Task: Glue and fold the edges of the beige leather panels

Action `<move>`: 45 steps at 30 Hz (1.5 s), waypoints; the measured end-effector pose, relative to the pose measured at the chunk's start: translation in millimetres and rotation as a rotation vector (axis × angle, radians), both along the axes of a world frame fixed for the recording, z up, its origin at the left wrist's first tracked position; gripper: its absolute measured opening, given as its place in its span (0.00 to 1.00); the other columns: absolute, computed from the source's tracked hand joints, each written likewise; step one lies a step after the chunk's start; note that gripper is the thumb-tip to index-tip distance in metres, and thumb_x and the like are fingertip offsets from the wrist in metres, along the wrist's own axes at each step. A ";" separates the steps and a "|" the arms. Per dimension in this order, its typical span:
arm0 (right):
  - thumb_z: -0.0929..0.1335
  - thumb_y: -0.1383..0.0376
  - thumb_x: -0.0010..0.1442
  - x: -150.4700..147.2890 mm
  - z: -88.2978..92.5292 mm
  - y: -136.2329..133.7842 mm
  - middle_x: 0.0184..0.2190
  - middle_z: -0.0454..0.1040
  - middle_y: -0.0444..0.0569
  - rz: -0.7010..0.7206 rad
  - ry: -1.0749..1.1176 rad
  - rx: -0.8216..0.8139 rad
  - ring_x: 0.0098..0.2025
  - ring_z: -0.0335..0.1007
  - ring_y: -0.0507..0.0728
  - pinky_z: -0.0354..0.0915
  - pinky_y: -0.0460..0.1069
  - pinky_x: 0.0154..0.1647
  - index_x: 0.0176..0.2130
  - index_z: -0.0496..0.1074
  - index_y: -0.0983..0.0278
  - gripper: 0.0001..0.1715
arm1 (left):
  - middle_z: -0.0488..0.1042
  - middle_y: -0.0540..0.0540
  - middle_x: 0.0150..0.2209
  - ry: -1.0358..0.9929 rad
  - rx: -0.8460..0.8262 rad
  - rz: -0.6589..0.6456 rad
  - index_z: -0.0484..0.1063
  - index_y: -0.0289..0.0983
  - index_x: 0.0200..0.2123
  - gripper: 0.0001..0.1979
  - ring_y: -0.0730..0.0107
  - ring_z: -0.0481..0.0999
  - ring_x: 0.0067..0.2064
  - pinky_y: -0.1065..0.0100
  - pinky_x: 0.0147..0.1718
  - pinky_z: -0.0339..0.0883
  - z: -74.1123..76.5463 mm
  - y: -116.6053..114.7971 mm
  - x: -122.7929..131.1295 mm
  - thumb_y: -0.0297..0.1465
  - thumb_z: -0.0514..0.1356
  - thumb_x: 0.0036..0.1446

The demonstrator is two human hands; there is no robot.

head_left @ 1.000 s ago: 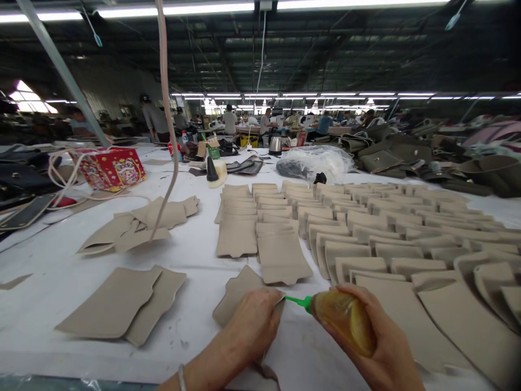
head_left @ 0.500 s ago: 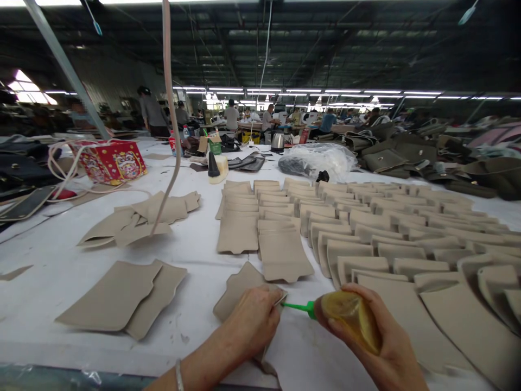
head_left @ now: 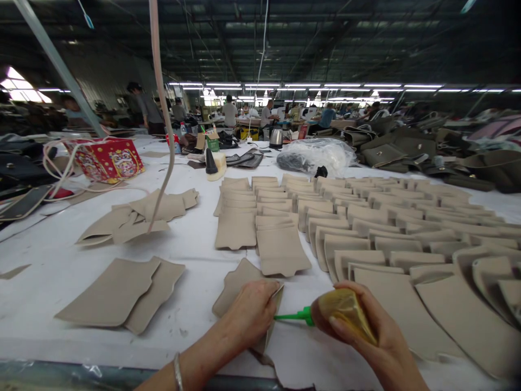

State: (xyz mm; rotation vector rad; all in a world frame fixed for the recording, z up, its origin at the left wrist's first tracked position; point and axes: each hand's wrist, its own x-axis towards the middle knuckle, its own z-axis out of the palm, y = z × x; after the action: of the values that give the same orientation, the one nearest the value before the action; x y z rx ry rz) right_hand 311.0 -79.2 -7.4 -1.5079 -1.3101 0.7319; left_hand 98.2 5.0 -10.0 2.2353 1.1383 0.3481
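My left hand (head_left: 254, 309) is closed on a beige leather piece (head_left: 233, 288), pinching its right edge so that the edge lifts and bends. In my right hand (head_left: 380, 331) lies a squeeze bottle (head_left: 345, 315) of amber liquid, gripped round its body and tilted sideways. Its thin green nozzle (head_left: 291, 316) points left, with the tip at the raised edge of the piece beside my left fingers. Whether liquid comes out cannot be seen. Left of my arm, two overlapping beige pieces (head_left: 118, 293) lie flat.
Rows of beige pieces (head_left: 280, 250) cover the right side of the white-topped table (head_left: 195, 347). A loose pile (head_left: 163, 209) lies at left, under a hanging hose (head_left: 166, 108). Farther back are a red patterned box (head_left: 108, 160), a plastic bag (head_left: 315, 155) and dark bags (head_left: 391, 152). People work beyond.
The nozzle tip has moved down along the piece's edge, toward me. My left hand still pinches the piece, whose raised edge now shows more. The view has shifted slightly.
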 end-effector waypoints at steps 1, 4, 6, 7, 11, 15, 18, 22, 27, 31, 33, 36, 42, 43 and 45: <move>0.69 0.50 0.56 0.8 -1.1 0.4 0.37 0.69 0.42 -0.015 -0.002 0.015 0.37 0.68 0.58 0.60 0.48 0.39 0.49 0.62 0.58 0.26 | 0.77 0.47 0.40 -0.017 -0.007 0.007 0.71 0.39 0.37 0.16 0.66 0.74 0.43 0.70 0.43 0.63 0.6 -0.5 -0.7 0.22 0.46 0.55; 0.70 0.51 0.56 1.8 -4.3 -0.3 0.39 0.69 0.42 -0.012 -0.007 0.023 0.38 0.67 0.57 0.60 0.47 0.40 0.49 0.62 0.58 0.25 | 0.77 0.49 0.38 -0.079 -0.024 0.028 0.71 0.40 0.36 0.16 0.67 0.74 0.42 0.72 0.41 0.63 2.2 -1.8 -2.2 0.21 0.46 0.53; 0.69 0.50 0.57 1.6 -5.2 -2.8 0.39 0.69 0.42 0.043 0.019 -0.016 0.38 0.67 0.57 0.59 0.46 0.41 0.50 0.62 0.58 0.26 | 0.77 0.50 0.37 -0.111 -0.033 0.039 0.71 0.40 0.35 0.16 0.67 0.75 0.42 0.73 0.40 0.63 3.3 -2.4 -2.2 0.21 0.46 0.53; 0.69 0.50 0.57 1.4 -5.2 -4.2 0.39 0.69 0.42 0.068 0.036 -0.036 0.38 0.67 0.57 0.59 0.46 0.41 0.50 0.61 0.58 0.27 | 0.77 0.50 0.36 -0.117 -0.039 0.042 0.72 0.40 0.35 0.16 0.67 0.75 0.41 0.73 0.40 0.63 4.0 -2.7 -1.9 0.21 0.46 0.53; 0.70 0.49 0.56 0.3 -3.7 -7.5 0.36 0.69 0.41 0.038 0.038 -0.044 0.36 0.67 0.57 0.60 0.46 0.38 0.50 0.61 0.57 0.28 | 0.77 0.49 0.38 -0.120 -0.062 0.074 0.73 0.40 0.38 0.18 0.67 0.75 0.42 0.72 0.41 0.64 7.3 -4.7 -0.6 0.22 0.46 0.55; 0.70 0.50 0.55 -1.9 -5.3 -10.7 0.38 0.70 0.41 0.033 0.072 -0.055 0.37 0.68 0.58 0.59 0.47 0.40 0.49 0.62 0.57 0.27 | 0.77 0.51 0.37 -0.095 -0.124 0.136 0.73 0.42 0.46 0.21 0.67 0.75 0.41 0.71 0.41 0.66 7.7 -7.7 -1.0 0.23 0.45 0.57; 0.70 0.50 0.54 -3.4 -5.9 -13.6 0.36 0.71 0.42 0.032 0.131 -0.084 0.37 0.68 0.59 0.59 0.48 0.39 0.49 0.62 0.58 0.28 | 0.77 0.51 0.33 -0.109 -0.163 0.162 0.72 0.43 0.48 0.22 0.66 0.75 0.40 0.70 0.40 0.67 4.9 -8.7 -1.6 0.24 0.46 0.57; 0.71 0.50 0.53 -5.6 -4.7 -15.8 0.34 0.71 0.41 0.002 0.119 -0.084 0.35 0.68 0.59 0.60 0.48 0.37 0.49 0.63 0.58 0.28 | 0.77 0.51 0.32 -0.165 -0.172 0.181 0.72 0.41 0.50 0.21 0.65 0.76 0.41 0.69 0.39 0.69 0.1 -8.9 -1.8 0.26 0.46 0.57; 0.70 0.50 0.53 -6.6 -6.0 -17.5 0.39 0.71 0.41 0.001 0.134 -0.088 0.39 0.67 0.58 0.60 0.46 0.39 0.49 0.63 0.58 0.28 | 0.78 0.50 0.34 -0.294 -0.124 0.205 0.73 0.41 0.50 0.21 0.63 0.76 0.42 0.67 0.40 0.70 -4.3 -11.2 -2.1 0.26 0.48 0.57; 0.71 0.50 0.53 -6.4 -5.7 -18.5 0.38 0.70 0.41 -0.042 0.064 -0.059 0.37 0.68 0.59 0.59 0.47 0.39 0.48 0.63 0.58 0.27 | 0.77 0.49 0.43 -0.302 -0.095 0.206 0.73 0.41 0.50 0.22 0.64 0.76 0.44 0.66 0.42 0.70 -5.0 -12.5 -2.2 0.24 0.47 0.57; 0.70 0.51 0.53 -7.0 -4.4 -19.5 0.38 0.70 0.41 -0.002 0.109 -0.086 0.38 0.68 0.58 0.60 0.47 0.40 0.49 0.62 0.57 0.27 | 0.76 0.49 0.46 -0.285 -0.087 0.200 0.72 0.41 0.51 0.22 0.64 0.76 0.44 0.66 0.42 0.70 -5.7 -12.4 -1.9 0.24 0.47 0.57; 0.69 0.51 0.54 -6.9 -1.8 -19.2 0.36 0.70 0.39 0.039 0.160 -0.114 0.37 0.68 0.57 0.60 0.46 0.40 0.49 0.61 0.57 0.27 | 0.75 0.46 0.49 -0.262 -0.077 0.200 0.72 0.38 0.52 0.23 0.64 0.76 0.43 0.67 0.41 0.70 -8.4 -12.1 -1.3 0.23 0.47 0.57; 0.71 0.51 0.53 -6.9 -3.2 -19.7 0.39 0.70 0.41 -0.018 0.082 -0.047 0.38 0.67 0.58 0.60 0.46 0.40 0.47 0.64 0.57 0.26 | 0.77 0.48 0.45 -0.269 -0.062 0.223 0.71 0.38 0.52 0.22 0.64 0.76 0.45 0.67 0.43 0.70 -11.4 -13.0 -1.4 0.23 0.47 0.57; 0.71 0.51 0.53 -7.3 -4.8 -21.1 0.39 0.70 0.41 -0.001 0.110 -0.068 0.39 0.68 0.58 0.60 0.46 0.41 0.48 0.63 0.57 0.27 | 0.77 0.48 0.44 -0.273 -0.065 0.227 0.71 0.39 0.51 0.22 0.64 0.76 0.45 0.66 0.43 0.70 -11.0 -13.3 -1.5 0.23 0.48 0.56; 0.70 0.50 0.54 -7.3 -7.6 -23.6 0.39 0.71 0.41 0.034 0.172 -0.107 0.40 0.68 0.58 0.60 0.46 0.42 0.50 0.61 0.57 0.28 | 0.78 0.49 0.42 -0.280 -0.069 0.233 0.72 0.40 0.51 0.22 0.64 0.76 0.45 0.66 0.44 0.70 -10.1 -13.8 -1.5 0.23 0.48 0.56</move>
State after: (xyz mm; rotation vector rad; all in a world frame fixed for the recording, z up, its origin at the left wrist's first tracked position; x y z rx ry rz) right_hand 303.7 -102.8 -15.0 -1.4744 -1.1850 0.9457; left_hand 96.7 -8.9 -20.1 1.9242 1.2372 0.6837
